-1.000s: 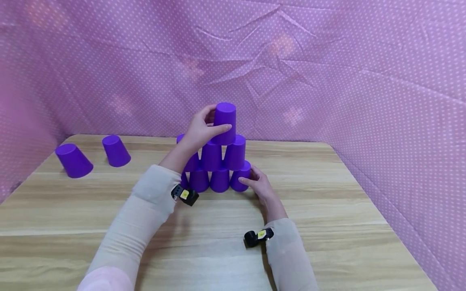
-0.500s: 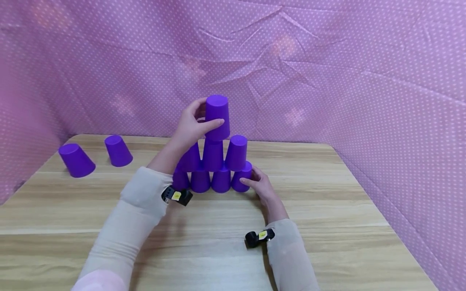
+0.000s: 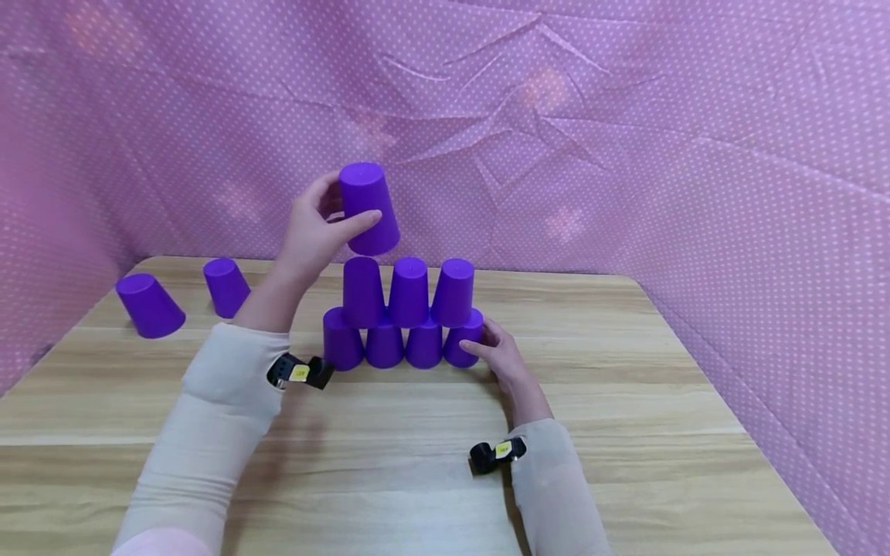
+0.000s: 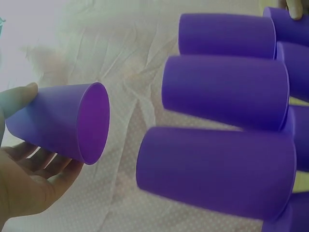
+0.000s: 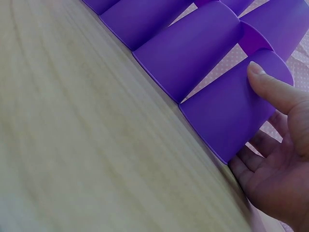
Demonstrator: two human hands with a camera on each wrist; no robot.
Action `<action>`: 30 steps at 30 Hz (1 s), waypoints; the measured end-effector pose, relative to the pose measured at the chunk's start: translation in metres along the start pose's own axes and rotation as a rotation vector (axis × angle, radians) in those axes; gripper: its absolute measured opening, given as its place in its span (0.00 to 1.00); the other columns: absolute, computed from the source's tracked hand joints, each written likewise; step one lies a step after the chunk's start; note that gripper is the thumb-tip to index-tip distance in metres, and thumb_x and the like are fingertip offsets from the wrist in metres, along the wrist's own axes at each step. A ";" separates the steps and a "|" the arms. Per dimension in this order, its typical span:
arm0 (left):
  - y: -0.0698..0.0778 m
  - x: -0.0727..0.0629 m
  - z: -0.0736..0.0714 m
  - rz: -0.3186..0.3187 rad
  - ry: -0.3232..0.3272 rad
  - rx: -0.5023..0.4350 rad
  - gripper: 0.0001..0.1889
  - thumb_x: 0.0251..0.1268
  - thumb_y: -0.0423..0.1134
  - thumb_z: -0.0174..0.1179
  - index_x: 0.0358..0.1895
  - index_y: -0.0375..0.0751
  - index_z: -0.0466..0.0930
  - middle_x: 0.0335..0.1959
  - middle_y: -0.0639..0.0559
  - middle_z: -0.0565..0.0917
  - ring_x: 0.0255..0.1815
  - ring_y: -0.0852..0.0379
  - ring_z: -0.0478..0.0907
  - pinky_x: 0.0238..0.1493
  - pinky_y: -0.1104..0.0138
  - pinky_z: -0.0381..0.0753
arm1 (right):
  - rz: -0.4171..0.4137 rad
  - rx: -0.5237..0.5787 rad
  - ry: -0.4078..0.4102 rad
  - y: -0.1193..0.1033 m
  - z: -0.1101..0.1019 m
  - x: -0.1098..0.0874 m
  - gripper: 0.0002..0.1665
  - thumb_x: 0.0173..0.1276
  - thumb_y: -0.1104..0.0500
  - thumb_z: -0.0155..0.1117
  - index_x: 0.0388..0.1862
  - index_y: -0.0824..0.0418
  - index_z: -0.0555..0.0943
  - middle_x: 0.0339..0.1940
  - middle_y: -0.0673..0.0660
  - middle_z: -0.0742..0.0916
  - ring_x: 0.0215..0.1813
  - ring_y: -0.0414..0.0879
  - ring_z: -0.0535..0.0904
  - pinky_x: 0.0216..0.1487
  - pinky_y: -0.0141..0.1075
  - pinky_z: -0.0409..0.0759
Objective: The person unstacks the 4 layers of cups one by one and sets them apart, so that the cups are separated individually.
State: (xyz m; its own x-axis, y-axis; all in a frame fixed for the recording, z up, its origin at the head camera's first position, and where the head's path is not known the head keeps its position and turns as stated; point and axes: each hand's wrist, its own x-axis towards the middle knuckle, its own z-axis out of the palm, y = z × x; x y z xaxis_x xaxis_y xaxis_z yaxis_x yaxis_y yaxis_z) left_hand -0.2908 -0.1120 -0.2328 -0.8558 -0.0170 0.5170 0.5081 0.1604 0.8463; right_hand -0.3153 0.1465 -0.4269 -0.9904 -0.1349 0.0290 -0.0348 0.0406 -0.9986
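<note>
My left hand (image 3: 309,232) grips an upside-down purple cup (image 3: 366,193), thumb on the near side and fingers behind. It is held slightly tilted in the air, above the left part of a stack of matching cups. In the left wrist view the open mouth of the held cup (image 4: 94,123) shows, apart from the stack. Three upside-down cups (image 3: 409,293) form the stack's upper row, resting on a bottom row of several. At the right end of that row, my right hand (image 3: 504,357) holds the end cup (image 5: 231,106) between thumb and fingers as it stands on the table.
Two more upside-down purple cups, an outer cup (image 3: 149,307) and an inner cup (image 3: 225,287), stand on the wooden table (image 3: 389,463) at the far left. My left forearm passes close to the inner one. A pink dotted cloth (image 3: 626,154) hangs behind and around the table.
My left hand has lifted the cup up and leftward, from over the right of the upper row to above its left cup. The right hand has stayed at the end cup.
</note>
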 end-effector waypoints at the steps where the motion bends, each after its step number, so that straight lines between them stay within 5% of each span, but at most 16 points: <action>1: -0.001 0.000 -0.002 0.002 0.009 0.002 0.29 0.47 0.32 0.63 0.56 0.35 0.65 0.45 0.42 0.73 0.45 0.52 0.70 0.48 0.63 0.69 | -0.001 -0.002 -0.003 0.000 0.000 0.000 0.35 0.51 0.65 0.64 0.59 0.58 0.66 0.52 0.59 0.75 0.54 0.49 0.68 0.57 0.39 0.63; 6: -0.005 0.000 -0.016 0.002 0.055 0.014 0.28 0.47 0.33 0.63 0.55 0.36 0.66 0.44 0.44 0.73 0.45 0.54 0.70 0.48 0.64 0.69 | -0.043 0.006 -0.024 0.002 -0.002 -0.002 0.35 0.51 0.63 0.66 0.59 0.57 0.66 0.51 0.59 0.76 0.53 0.48 0.69 0.56 0.38 0.64; 17: -0.027 0.006 -0.043 -0.093 0.233 -0.092 0.30 0.44 0.30 0.65 0.55 0.35 0.65 0.43 0.48 0.73 0.47 0.54 0.68 0.51 0.68 0.66 | -0.002 0.000 -0.005 0.002 0.001 0.001 0.34 0.51 0.65 0.64 0.59 0.57 0.67 0.51 0.58 0.76 0.53 0.48 0.69 0.56 0.38 0.63; 30: -0.060 0.000 -0.063 -0.264 0.266 -0.048 0.34 0.47 0.35 0.64 0.60 0.38 0.59 0.55 0.42 0.67 0.55 0.53 0.63 0.57 0.69 0.60 | -0.015 0.000 -0.004 0.003 0.000 0.003 0.33 0.52 0.65 0.64 0.59 0.58 0.67 0.51 0.58 0.75 0.53 0.48 0.69 0.56 0.38 0.64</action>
State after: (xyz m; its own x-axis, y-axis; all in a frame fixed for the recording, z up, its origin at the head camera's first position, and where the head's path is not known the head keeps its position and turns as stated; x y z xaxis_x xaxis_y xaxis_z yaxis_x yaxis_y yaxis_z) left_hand -0.3154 -0.1843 -0.2757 -0.9060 -0.3083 0.2900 0.2823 0.0703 0.9567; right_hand -0.3180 0.1461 -0.4296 -0.9893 -0.1395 0.0439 -0.0497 0.0382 -0.9980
